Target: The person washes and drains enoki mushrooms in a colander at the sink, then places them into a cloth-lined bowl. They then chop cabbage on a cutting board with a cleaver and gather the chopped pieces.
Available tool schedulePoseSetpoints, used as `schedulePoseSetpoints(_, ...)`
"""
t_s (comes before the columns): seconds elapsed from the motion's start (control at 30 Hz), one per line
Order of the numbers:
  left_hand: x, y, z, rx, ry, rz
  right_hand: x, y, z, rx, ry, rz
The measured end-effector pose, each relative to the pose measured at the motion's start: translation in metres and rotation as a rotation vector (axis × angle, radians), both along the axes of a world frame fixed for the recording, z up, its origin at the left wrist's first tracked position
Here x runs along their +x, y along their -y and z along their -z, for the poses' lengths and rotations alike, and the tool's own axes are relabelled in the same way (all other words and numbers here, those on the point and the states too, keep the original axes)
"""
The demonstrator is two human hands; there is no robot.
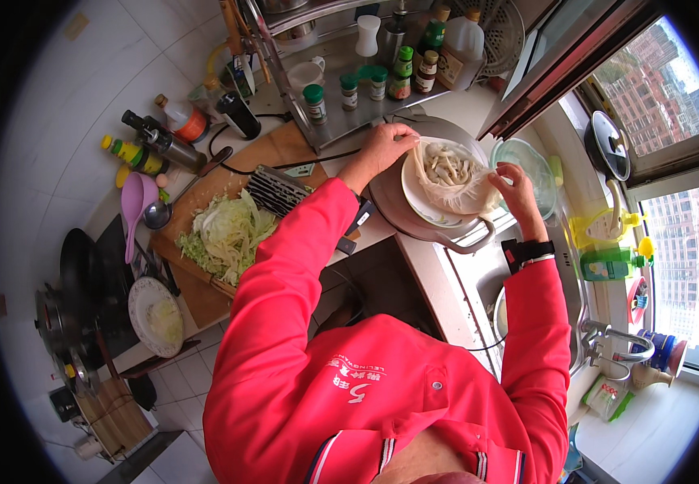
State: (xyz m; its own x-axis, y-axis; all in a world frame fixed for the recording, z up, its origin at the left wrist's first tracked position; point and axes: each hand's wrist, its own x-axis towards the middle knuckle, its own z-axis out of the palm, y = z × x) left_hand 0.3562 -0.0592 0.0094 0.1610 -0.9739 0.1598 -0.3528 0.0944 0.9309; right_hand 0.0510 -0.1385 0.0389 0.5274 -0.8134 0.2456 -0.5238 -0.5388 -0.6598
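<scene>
My left hand (383, 151) pinches the far left edge of a thin clear plastic bag (456, 197). On the bag's right side, my right hand (519, 194) grips its edge between thumb and fingers. The bag is spread wide at the top, and pale greyish pieces (451, 166) lie in it; they look like raw shrimp, though I cannot be sure. Beneath the bag is a white plate (434, 217) with a patterned rim. That plate rests on a large round metal pot or lid (386, 192), whose handle (478, 239) points toward me.
Left, a wooden cutting board (204, 194) carries shredded cabbage (232, 234) and a cleaver-like dark slotted blade (277, 192). A plate (156, 316) holds more cabbage. Behind stands a metal rack (337, 113) with seasoning jars. A green-tinted bowl (531, 165) and sink faucet (623, 347) are right.
</scene>
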Motion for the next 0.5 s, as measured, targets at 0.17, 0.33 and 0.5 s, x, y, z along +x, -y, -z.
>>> schedulePoseSetpoints(0.17,-0.021,-0.009,-0.005,-0.188,-0.112,-0.063,0.000,-0.020,-0.003,0.257,0.055,0.205)
schedulePoseSetpoints(0.33,-0.023,-0.004,0.003,-0.147,-0.360,-0.051,-0.004,-0.032,-0.004,0.203,0.096,0.215)
schedulePoseSetpoints(0.5,-0.025,0.002,0.004,-0.183,0.007,-0.158,-0.013,-0.041,-0.001,0.273,0.085,0.174)
